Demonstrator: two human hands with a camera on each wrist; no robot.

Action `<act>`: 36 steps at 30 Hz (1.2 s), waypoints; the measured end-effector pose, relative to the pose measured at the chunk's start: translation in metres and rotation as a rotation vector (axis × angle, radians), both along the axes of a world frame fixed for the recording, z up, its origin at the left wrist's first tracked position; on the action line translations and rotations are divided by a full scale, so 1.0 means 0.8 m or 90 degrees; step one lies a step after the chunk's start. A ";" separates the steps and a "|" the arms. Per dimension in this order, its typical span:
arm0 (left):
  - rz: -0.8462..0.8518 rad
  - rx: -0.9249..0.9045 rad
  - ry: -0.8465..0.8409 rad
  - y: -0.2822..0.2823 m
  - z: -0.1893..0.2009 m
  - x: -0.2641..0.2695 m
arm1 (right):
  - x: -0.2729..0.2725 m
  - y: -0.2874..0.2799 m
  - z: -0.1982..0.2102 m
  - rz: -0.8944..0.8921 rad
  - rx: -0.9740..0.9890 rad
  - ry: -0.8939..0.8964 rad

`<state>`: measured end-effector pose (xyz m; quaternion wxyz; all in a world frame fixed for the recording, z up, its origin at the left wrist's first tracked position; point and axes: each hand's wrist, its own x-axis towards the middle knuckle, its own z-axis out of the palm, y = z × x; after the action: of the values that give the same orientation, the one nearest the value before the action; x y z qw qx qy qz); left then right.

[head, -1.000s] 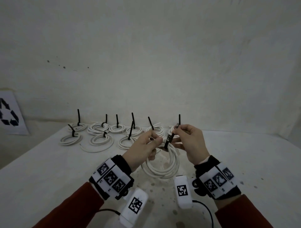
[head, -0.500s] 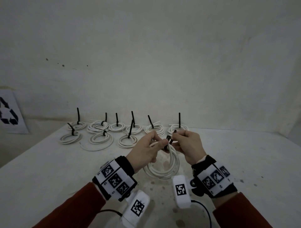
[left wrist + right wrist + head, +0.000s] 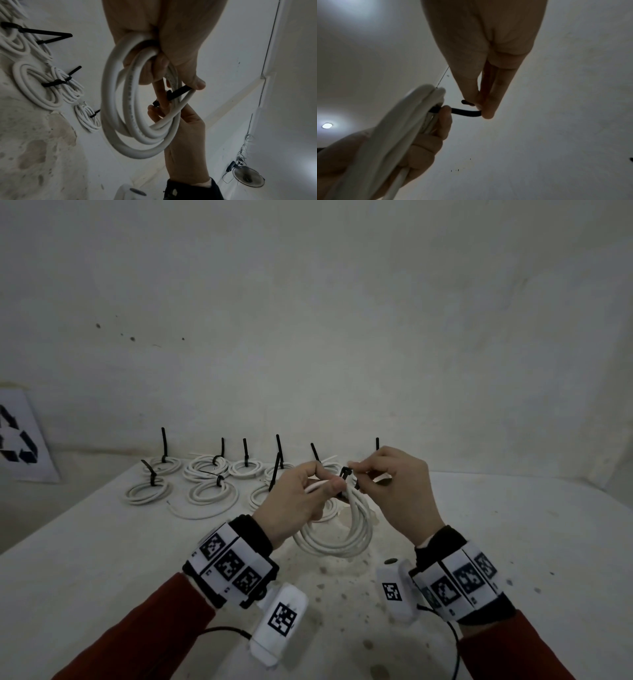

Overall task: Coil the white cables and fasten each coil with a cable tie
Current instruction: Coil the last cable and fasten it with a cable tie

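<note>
From the head view, tied coils (image 3: 209,470) sit far left on the counter (image 3: 102,542) while the left hand (image 3: 294,501) grips the untied coil (image 3: 337,529); the wrist views show the right hand (image 3: 481,86) pinching a black cable tie (image 3: 464,113), not yet cinched.

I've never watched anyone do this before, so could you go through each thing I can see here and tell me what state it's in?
Held coil: wound up, hanging from the left hand, not yet cinched.
Black cable tie: bent round the coil's strands, not pulled tight.
Left hand: grips the coil.
Right hand: pinches the tie.
Finished coils: lying on the table, each tied, tails sticking up.
</note>
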<state>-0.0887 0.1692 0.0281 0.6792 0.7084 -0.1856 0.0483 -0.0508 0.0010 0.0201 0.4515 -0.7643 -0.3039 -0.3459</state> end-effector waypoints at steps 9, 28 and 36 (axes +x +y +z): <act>0.008 0.030 0.000 -0.003 0.005 -0.006 | -0.008 0.001 0.008 0.027 0.034 -0.066; 0.008 0.018 -0.012 0.002 0.011 -0.013 | -0.010 0.002 0.009 0.031 0.039 -0.080; 0.003 0.025 -0.012 0.004 0.012 -0.013 | -0.013 0.004 0.007 0.032 0.039 -0.090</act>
<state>-0.0990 0.1722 0.0381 0.6632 0.7218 -0.1908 0.0527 -0.0610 0.0045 0.0260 0.4603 -0.7159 -0.3438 -0.3968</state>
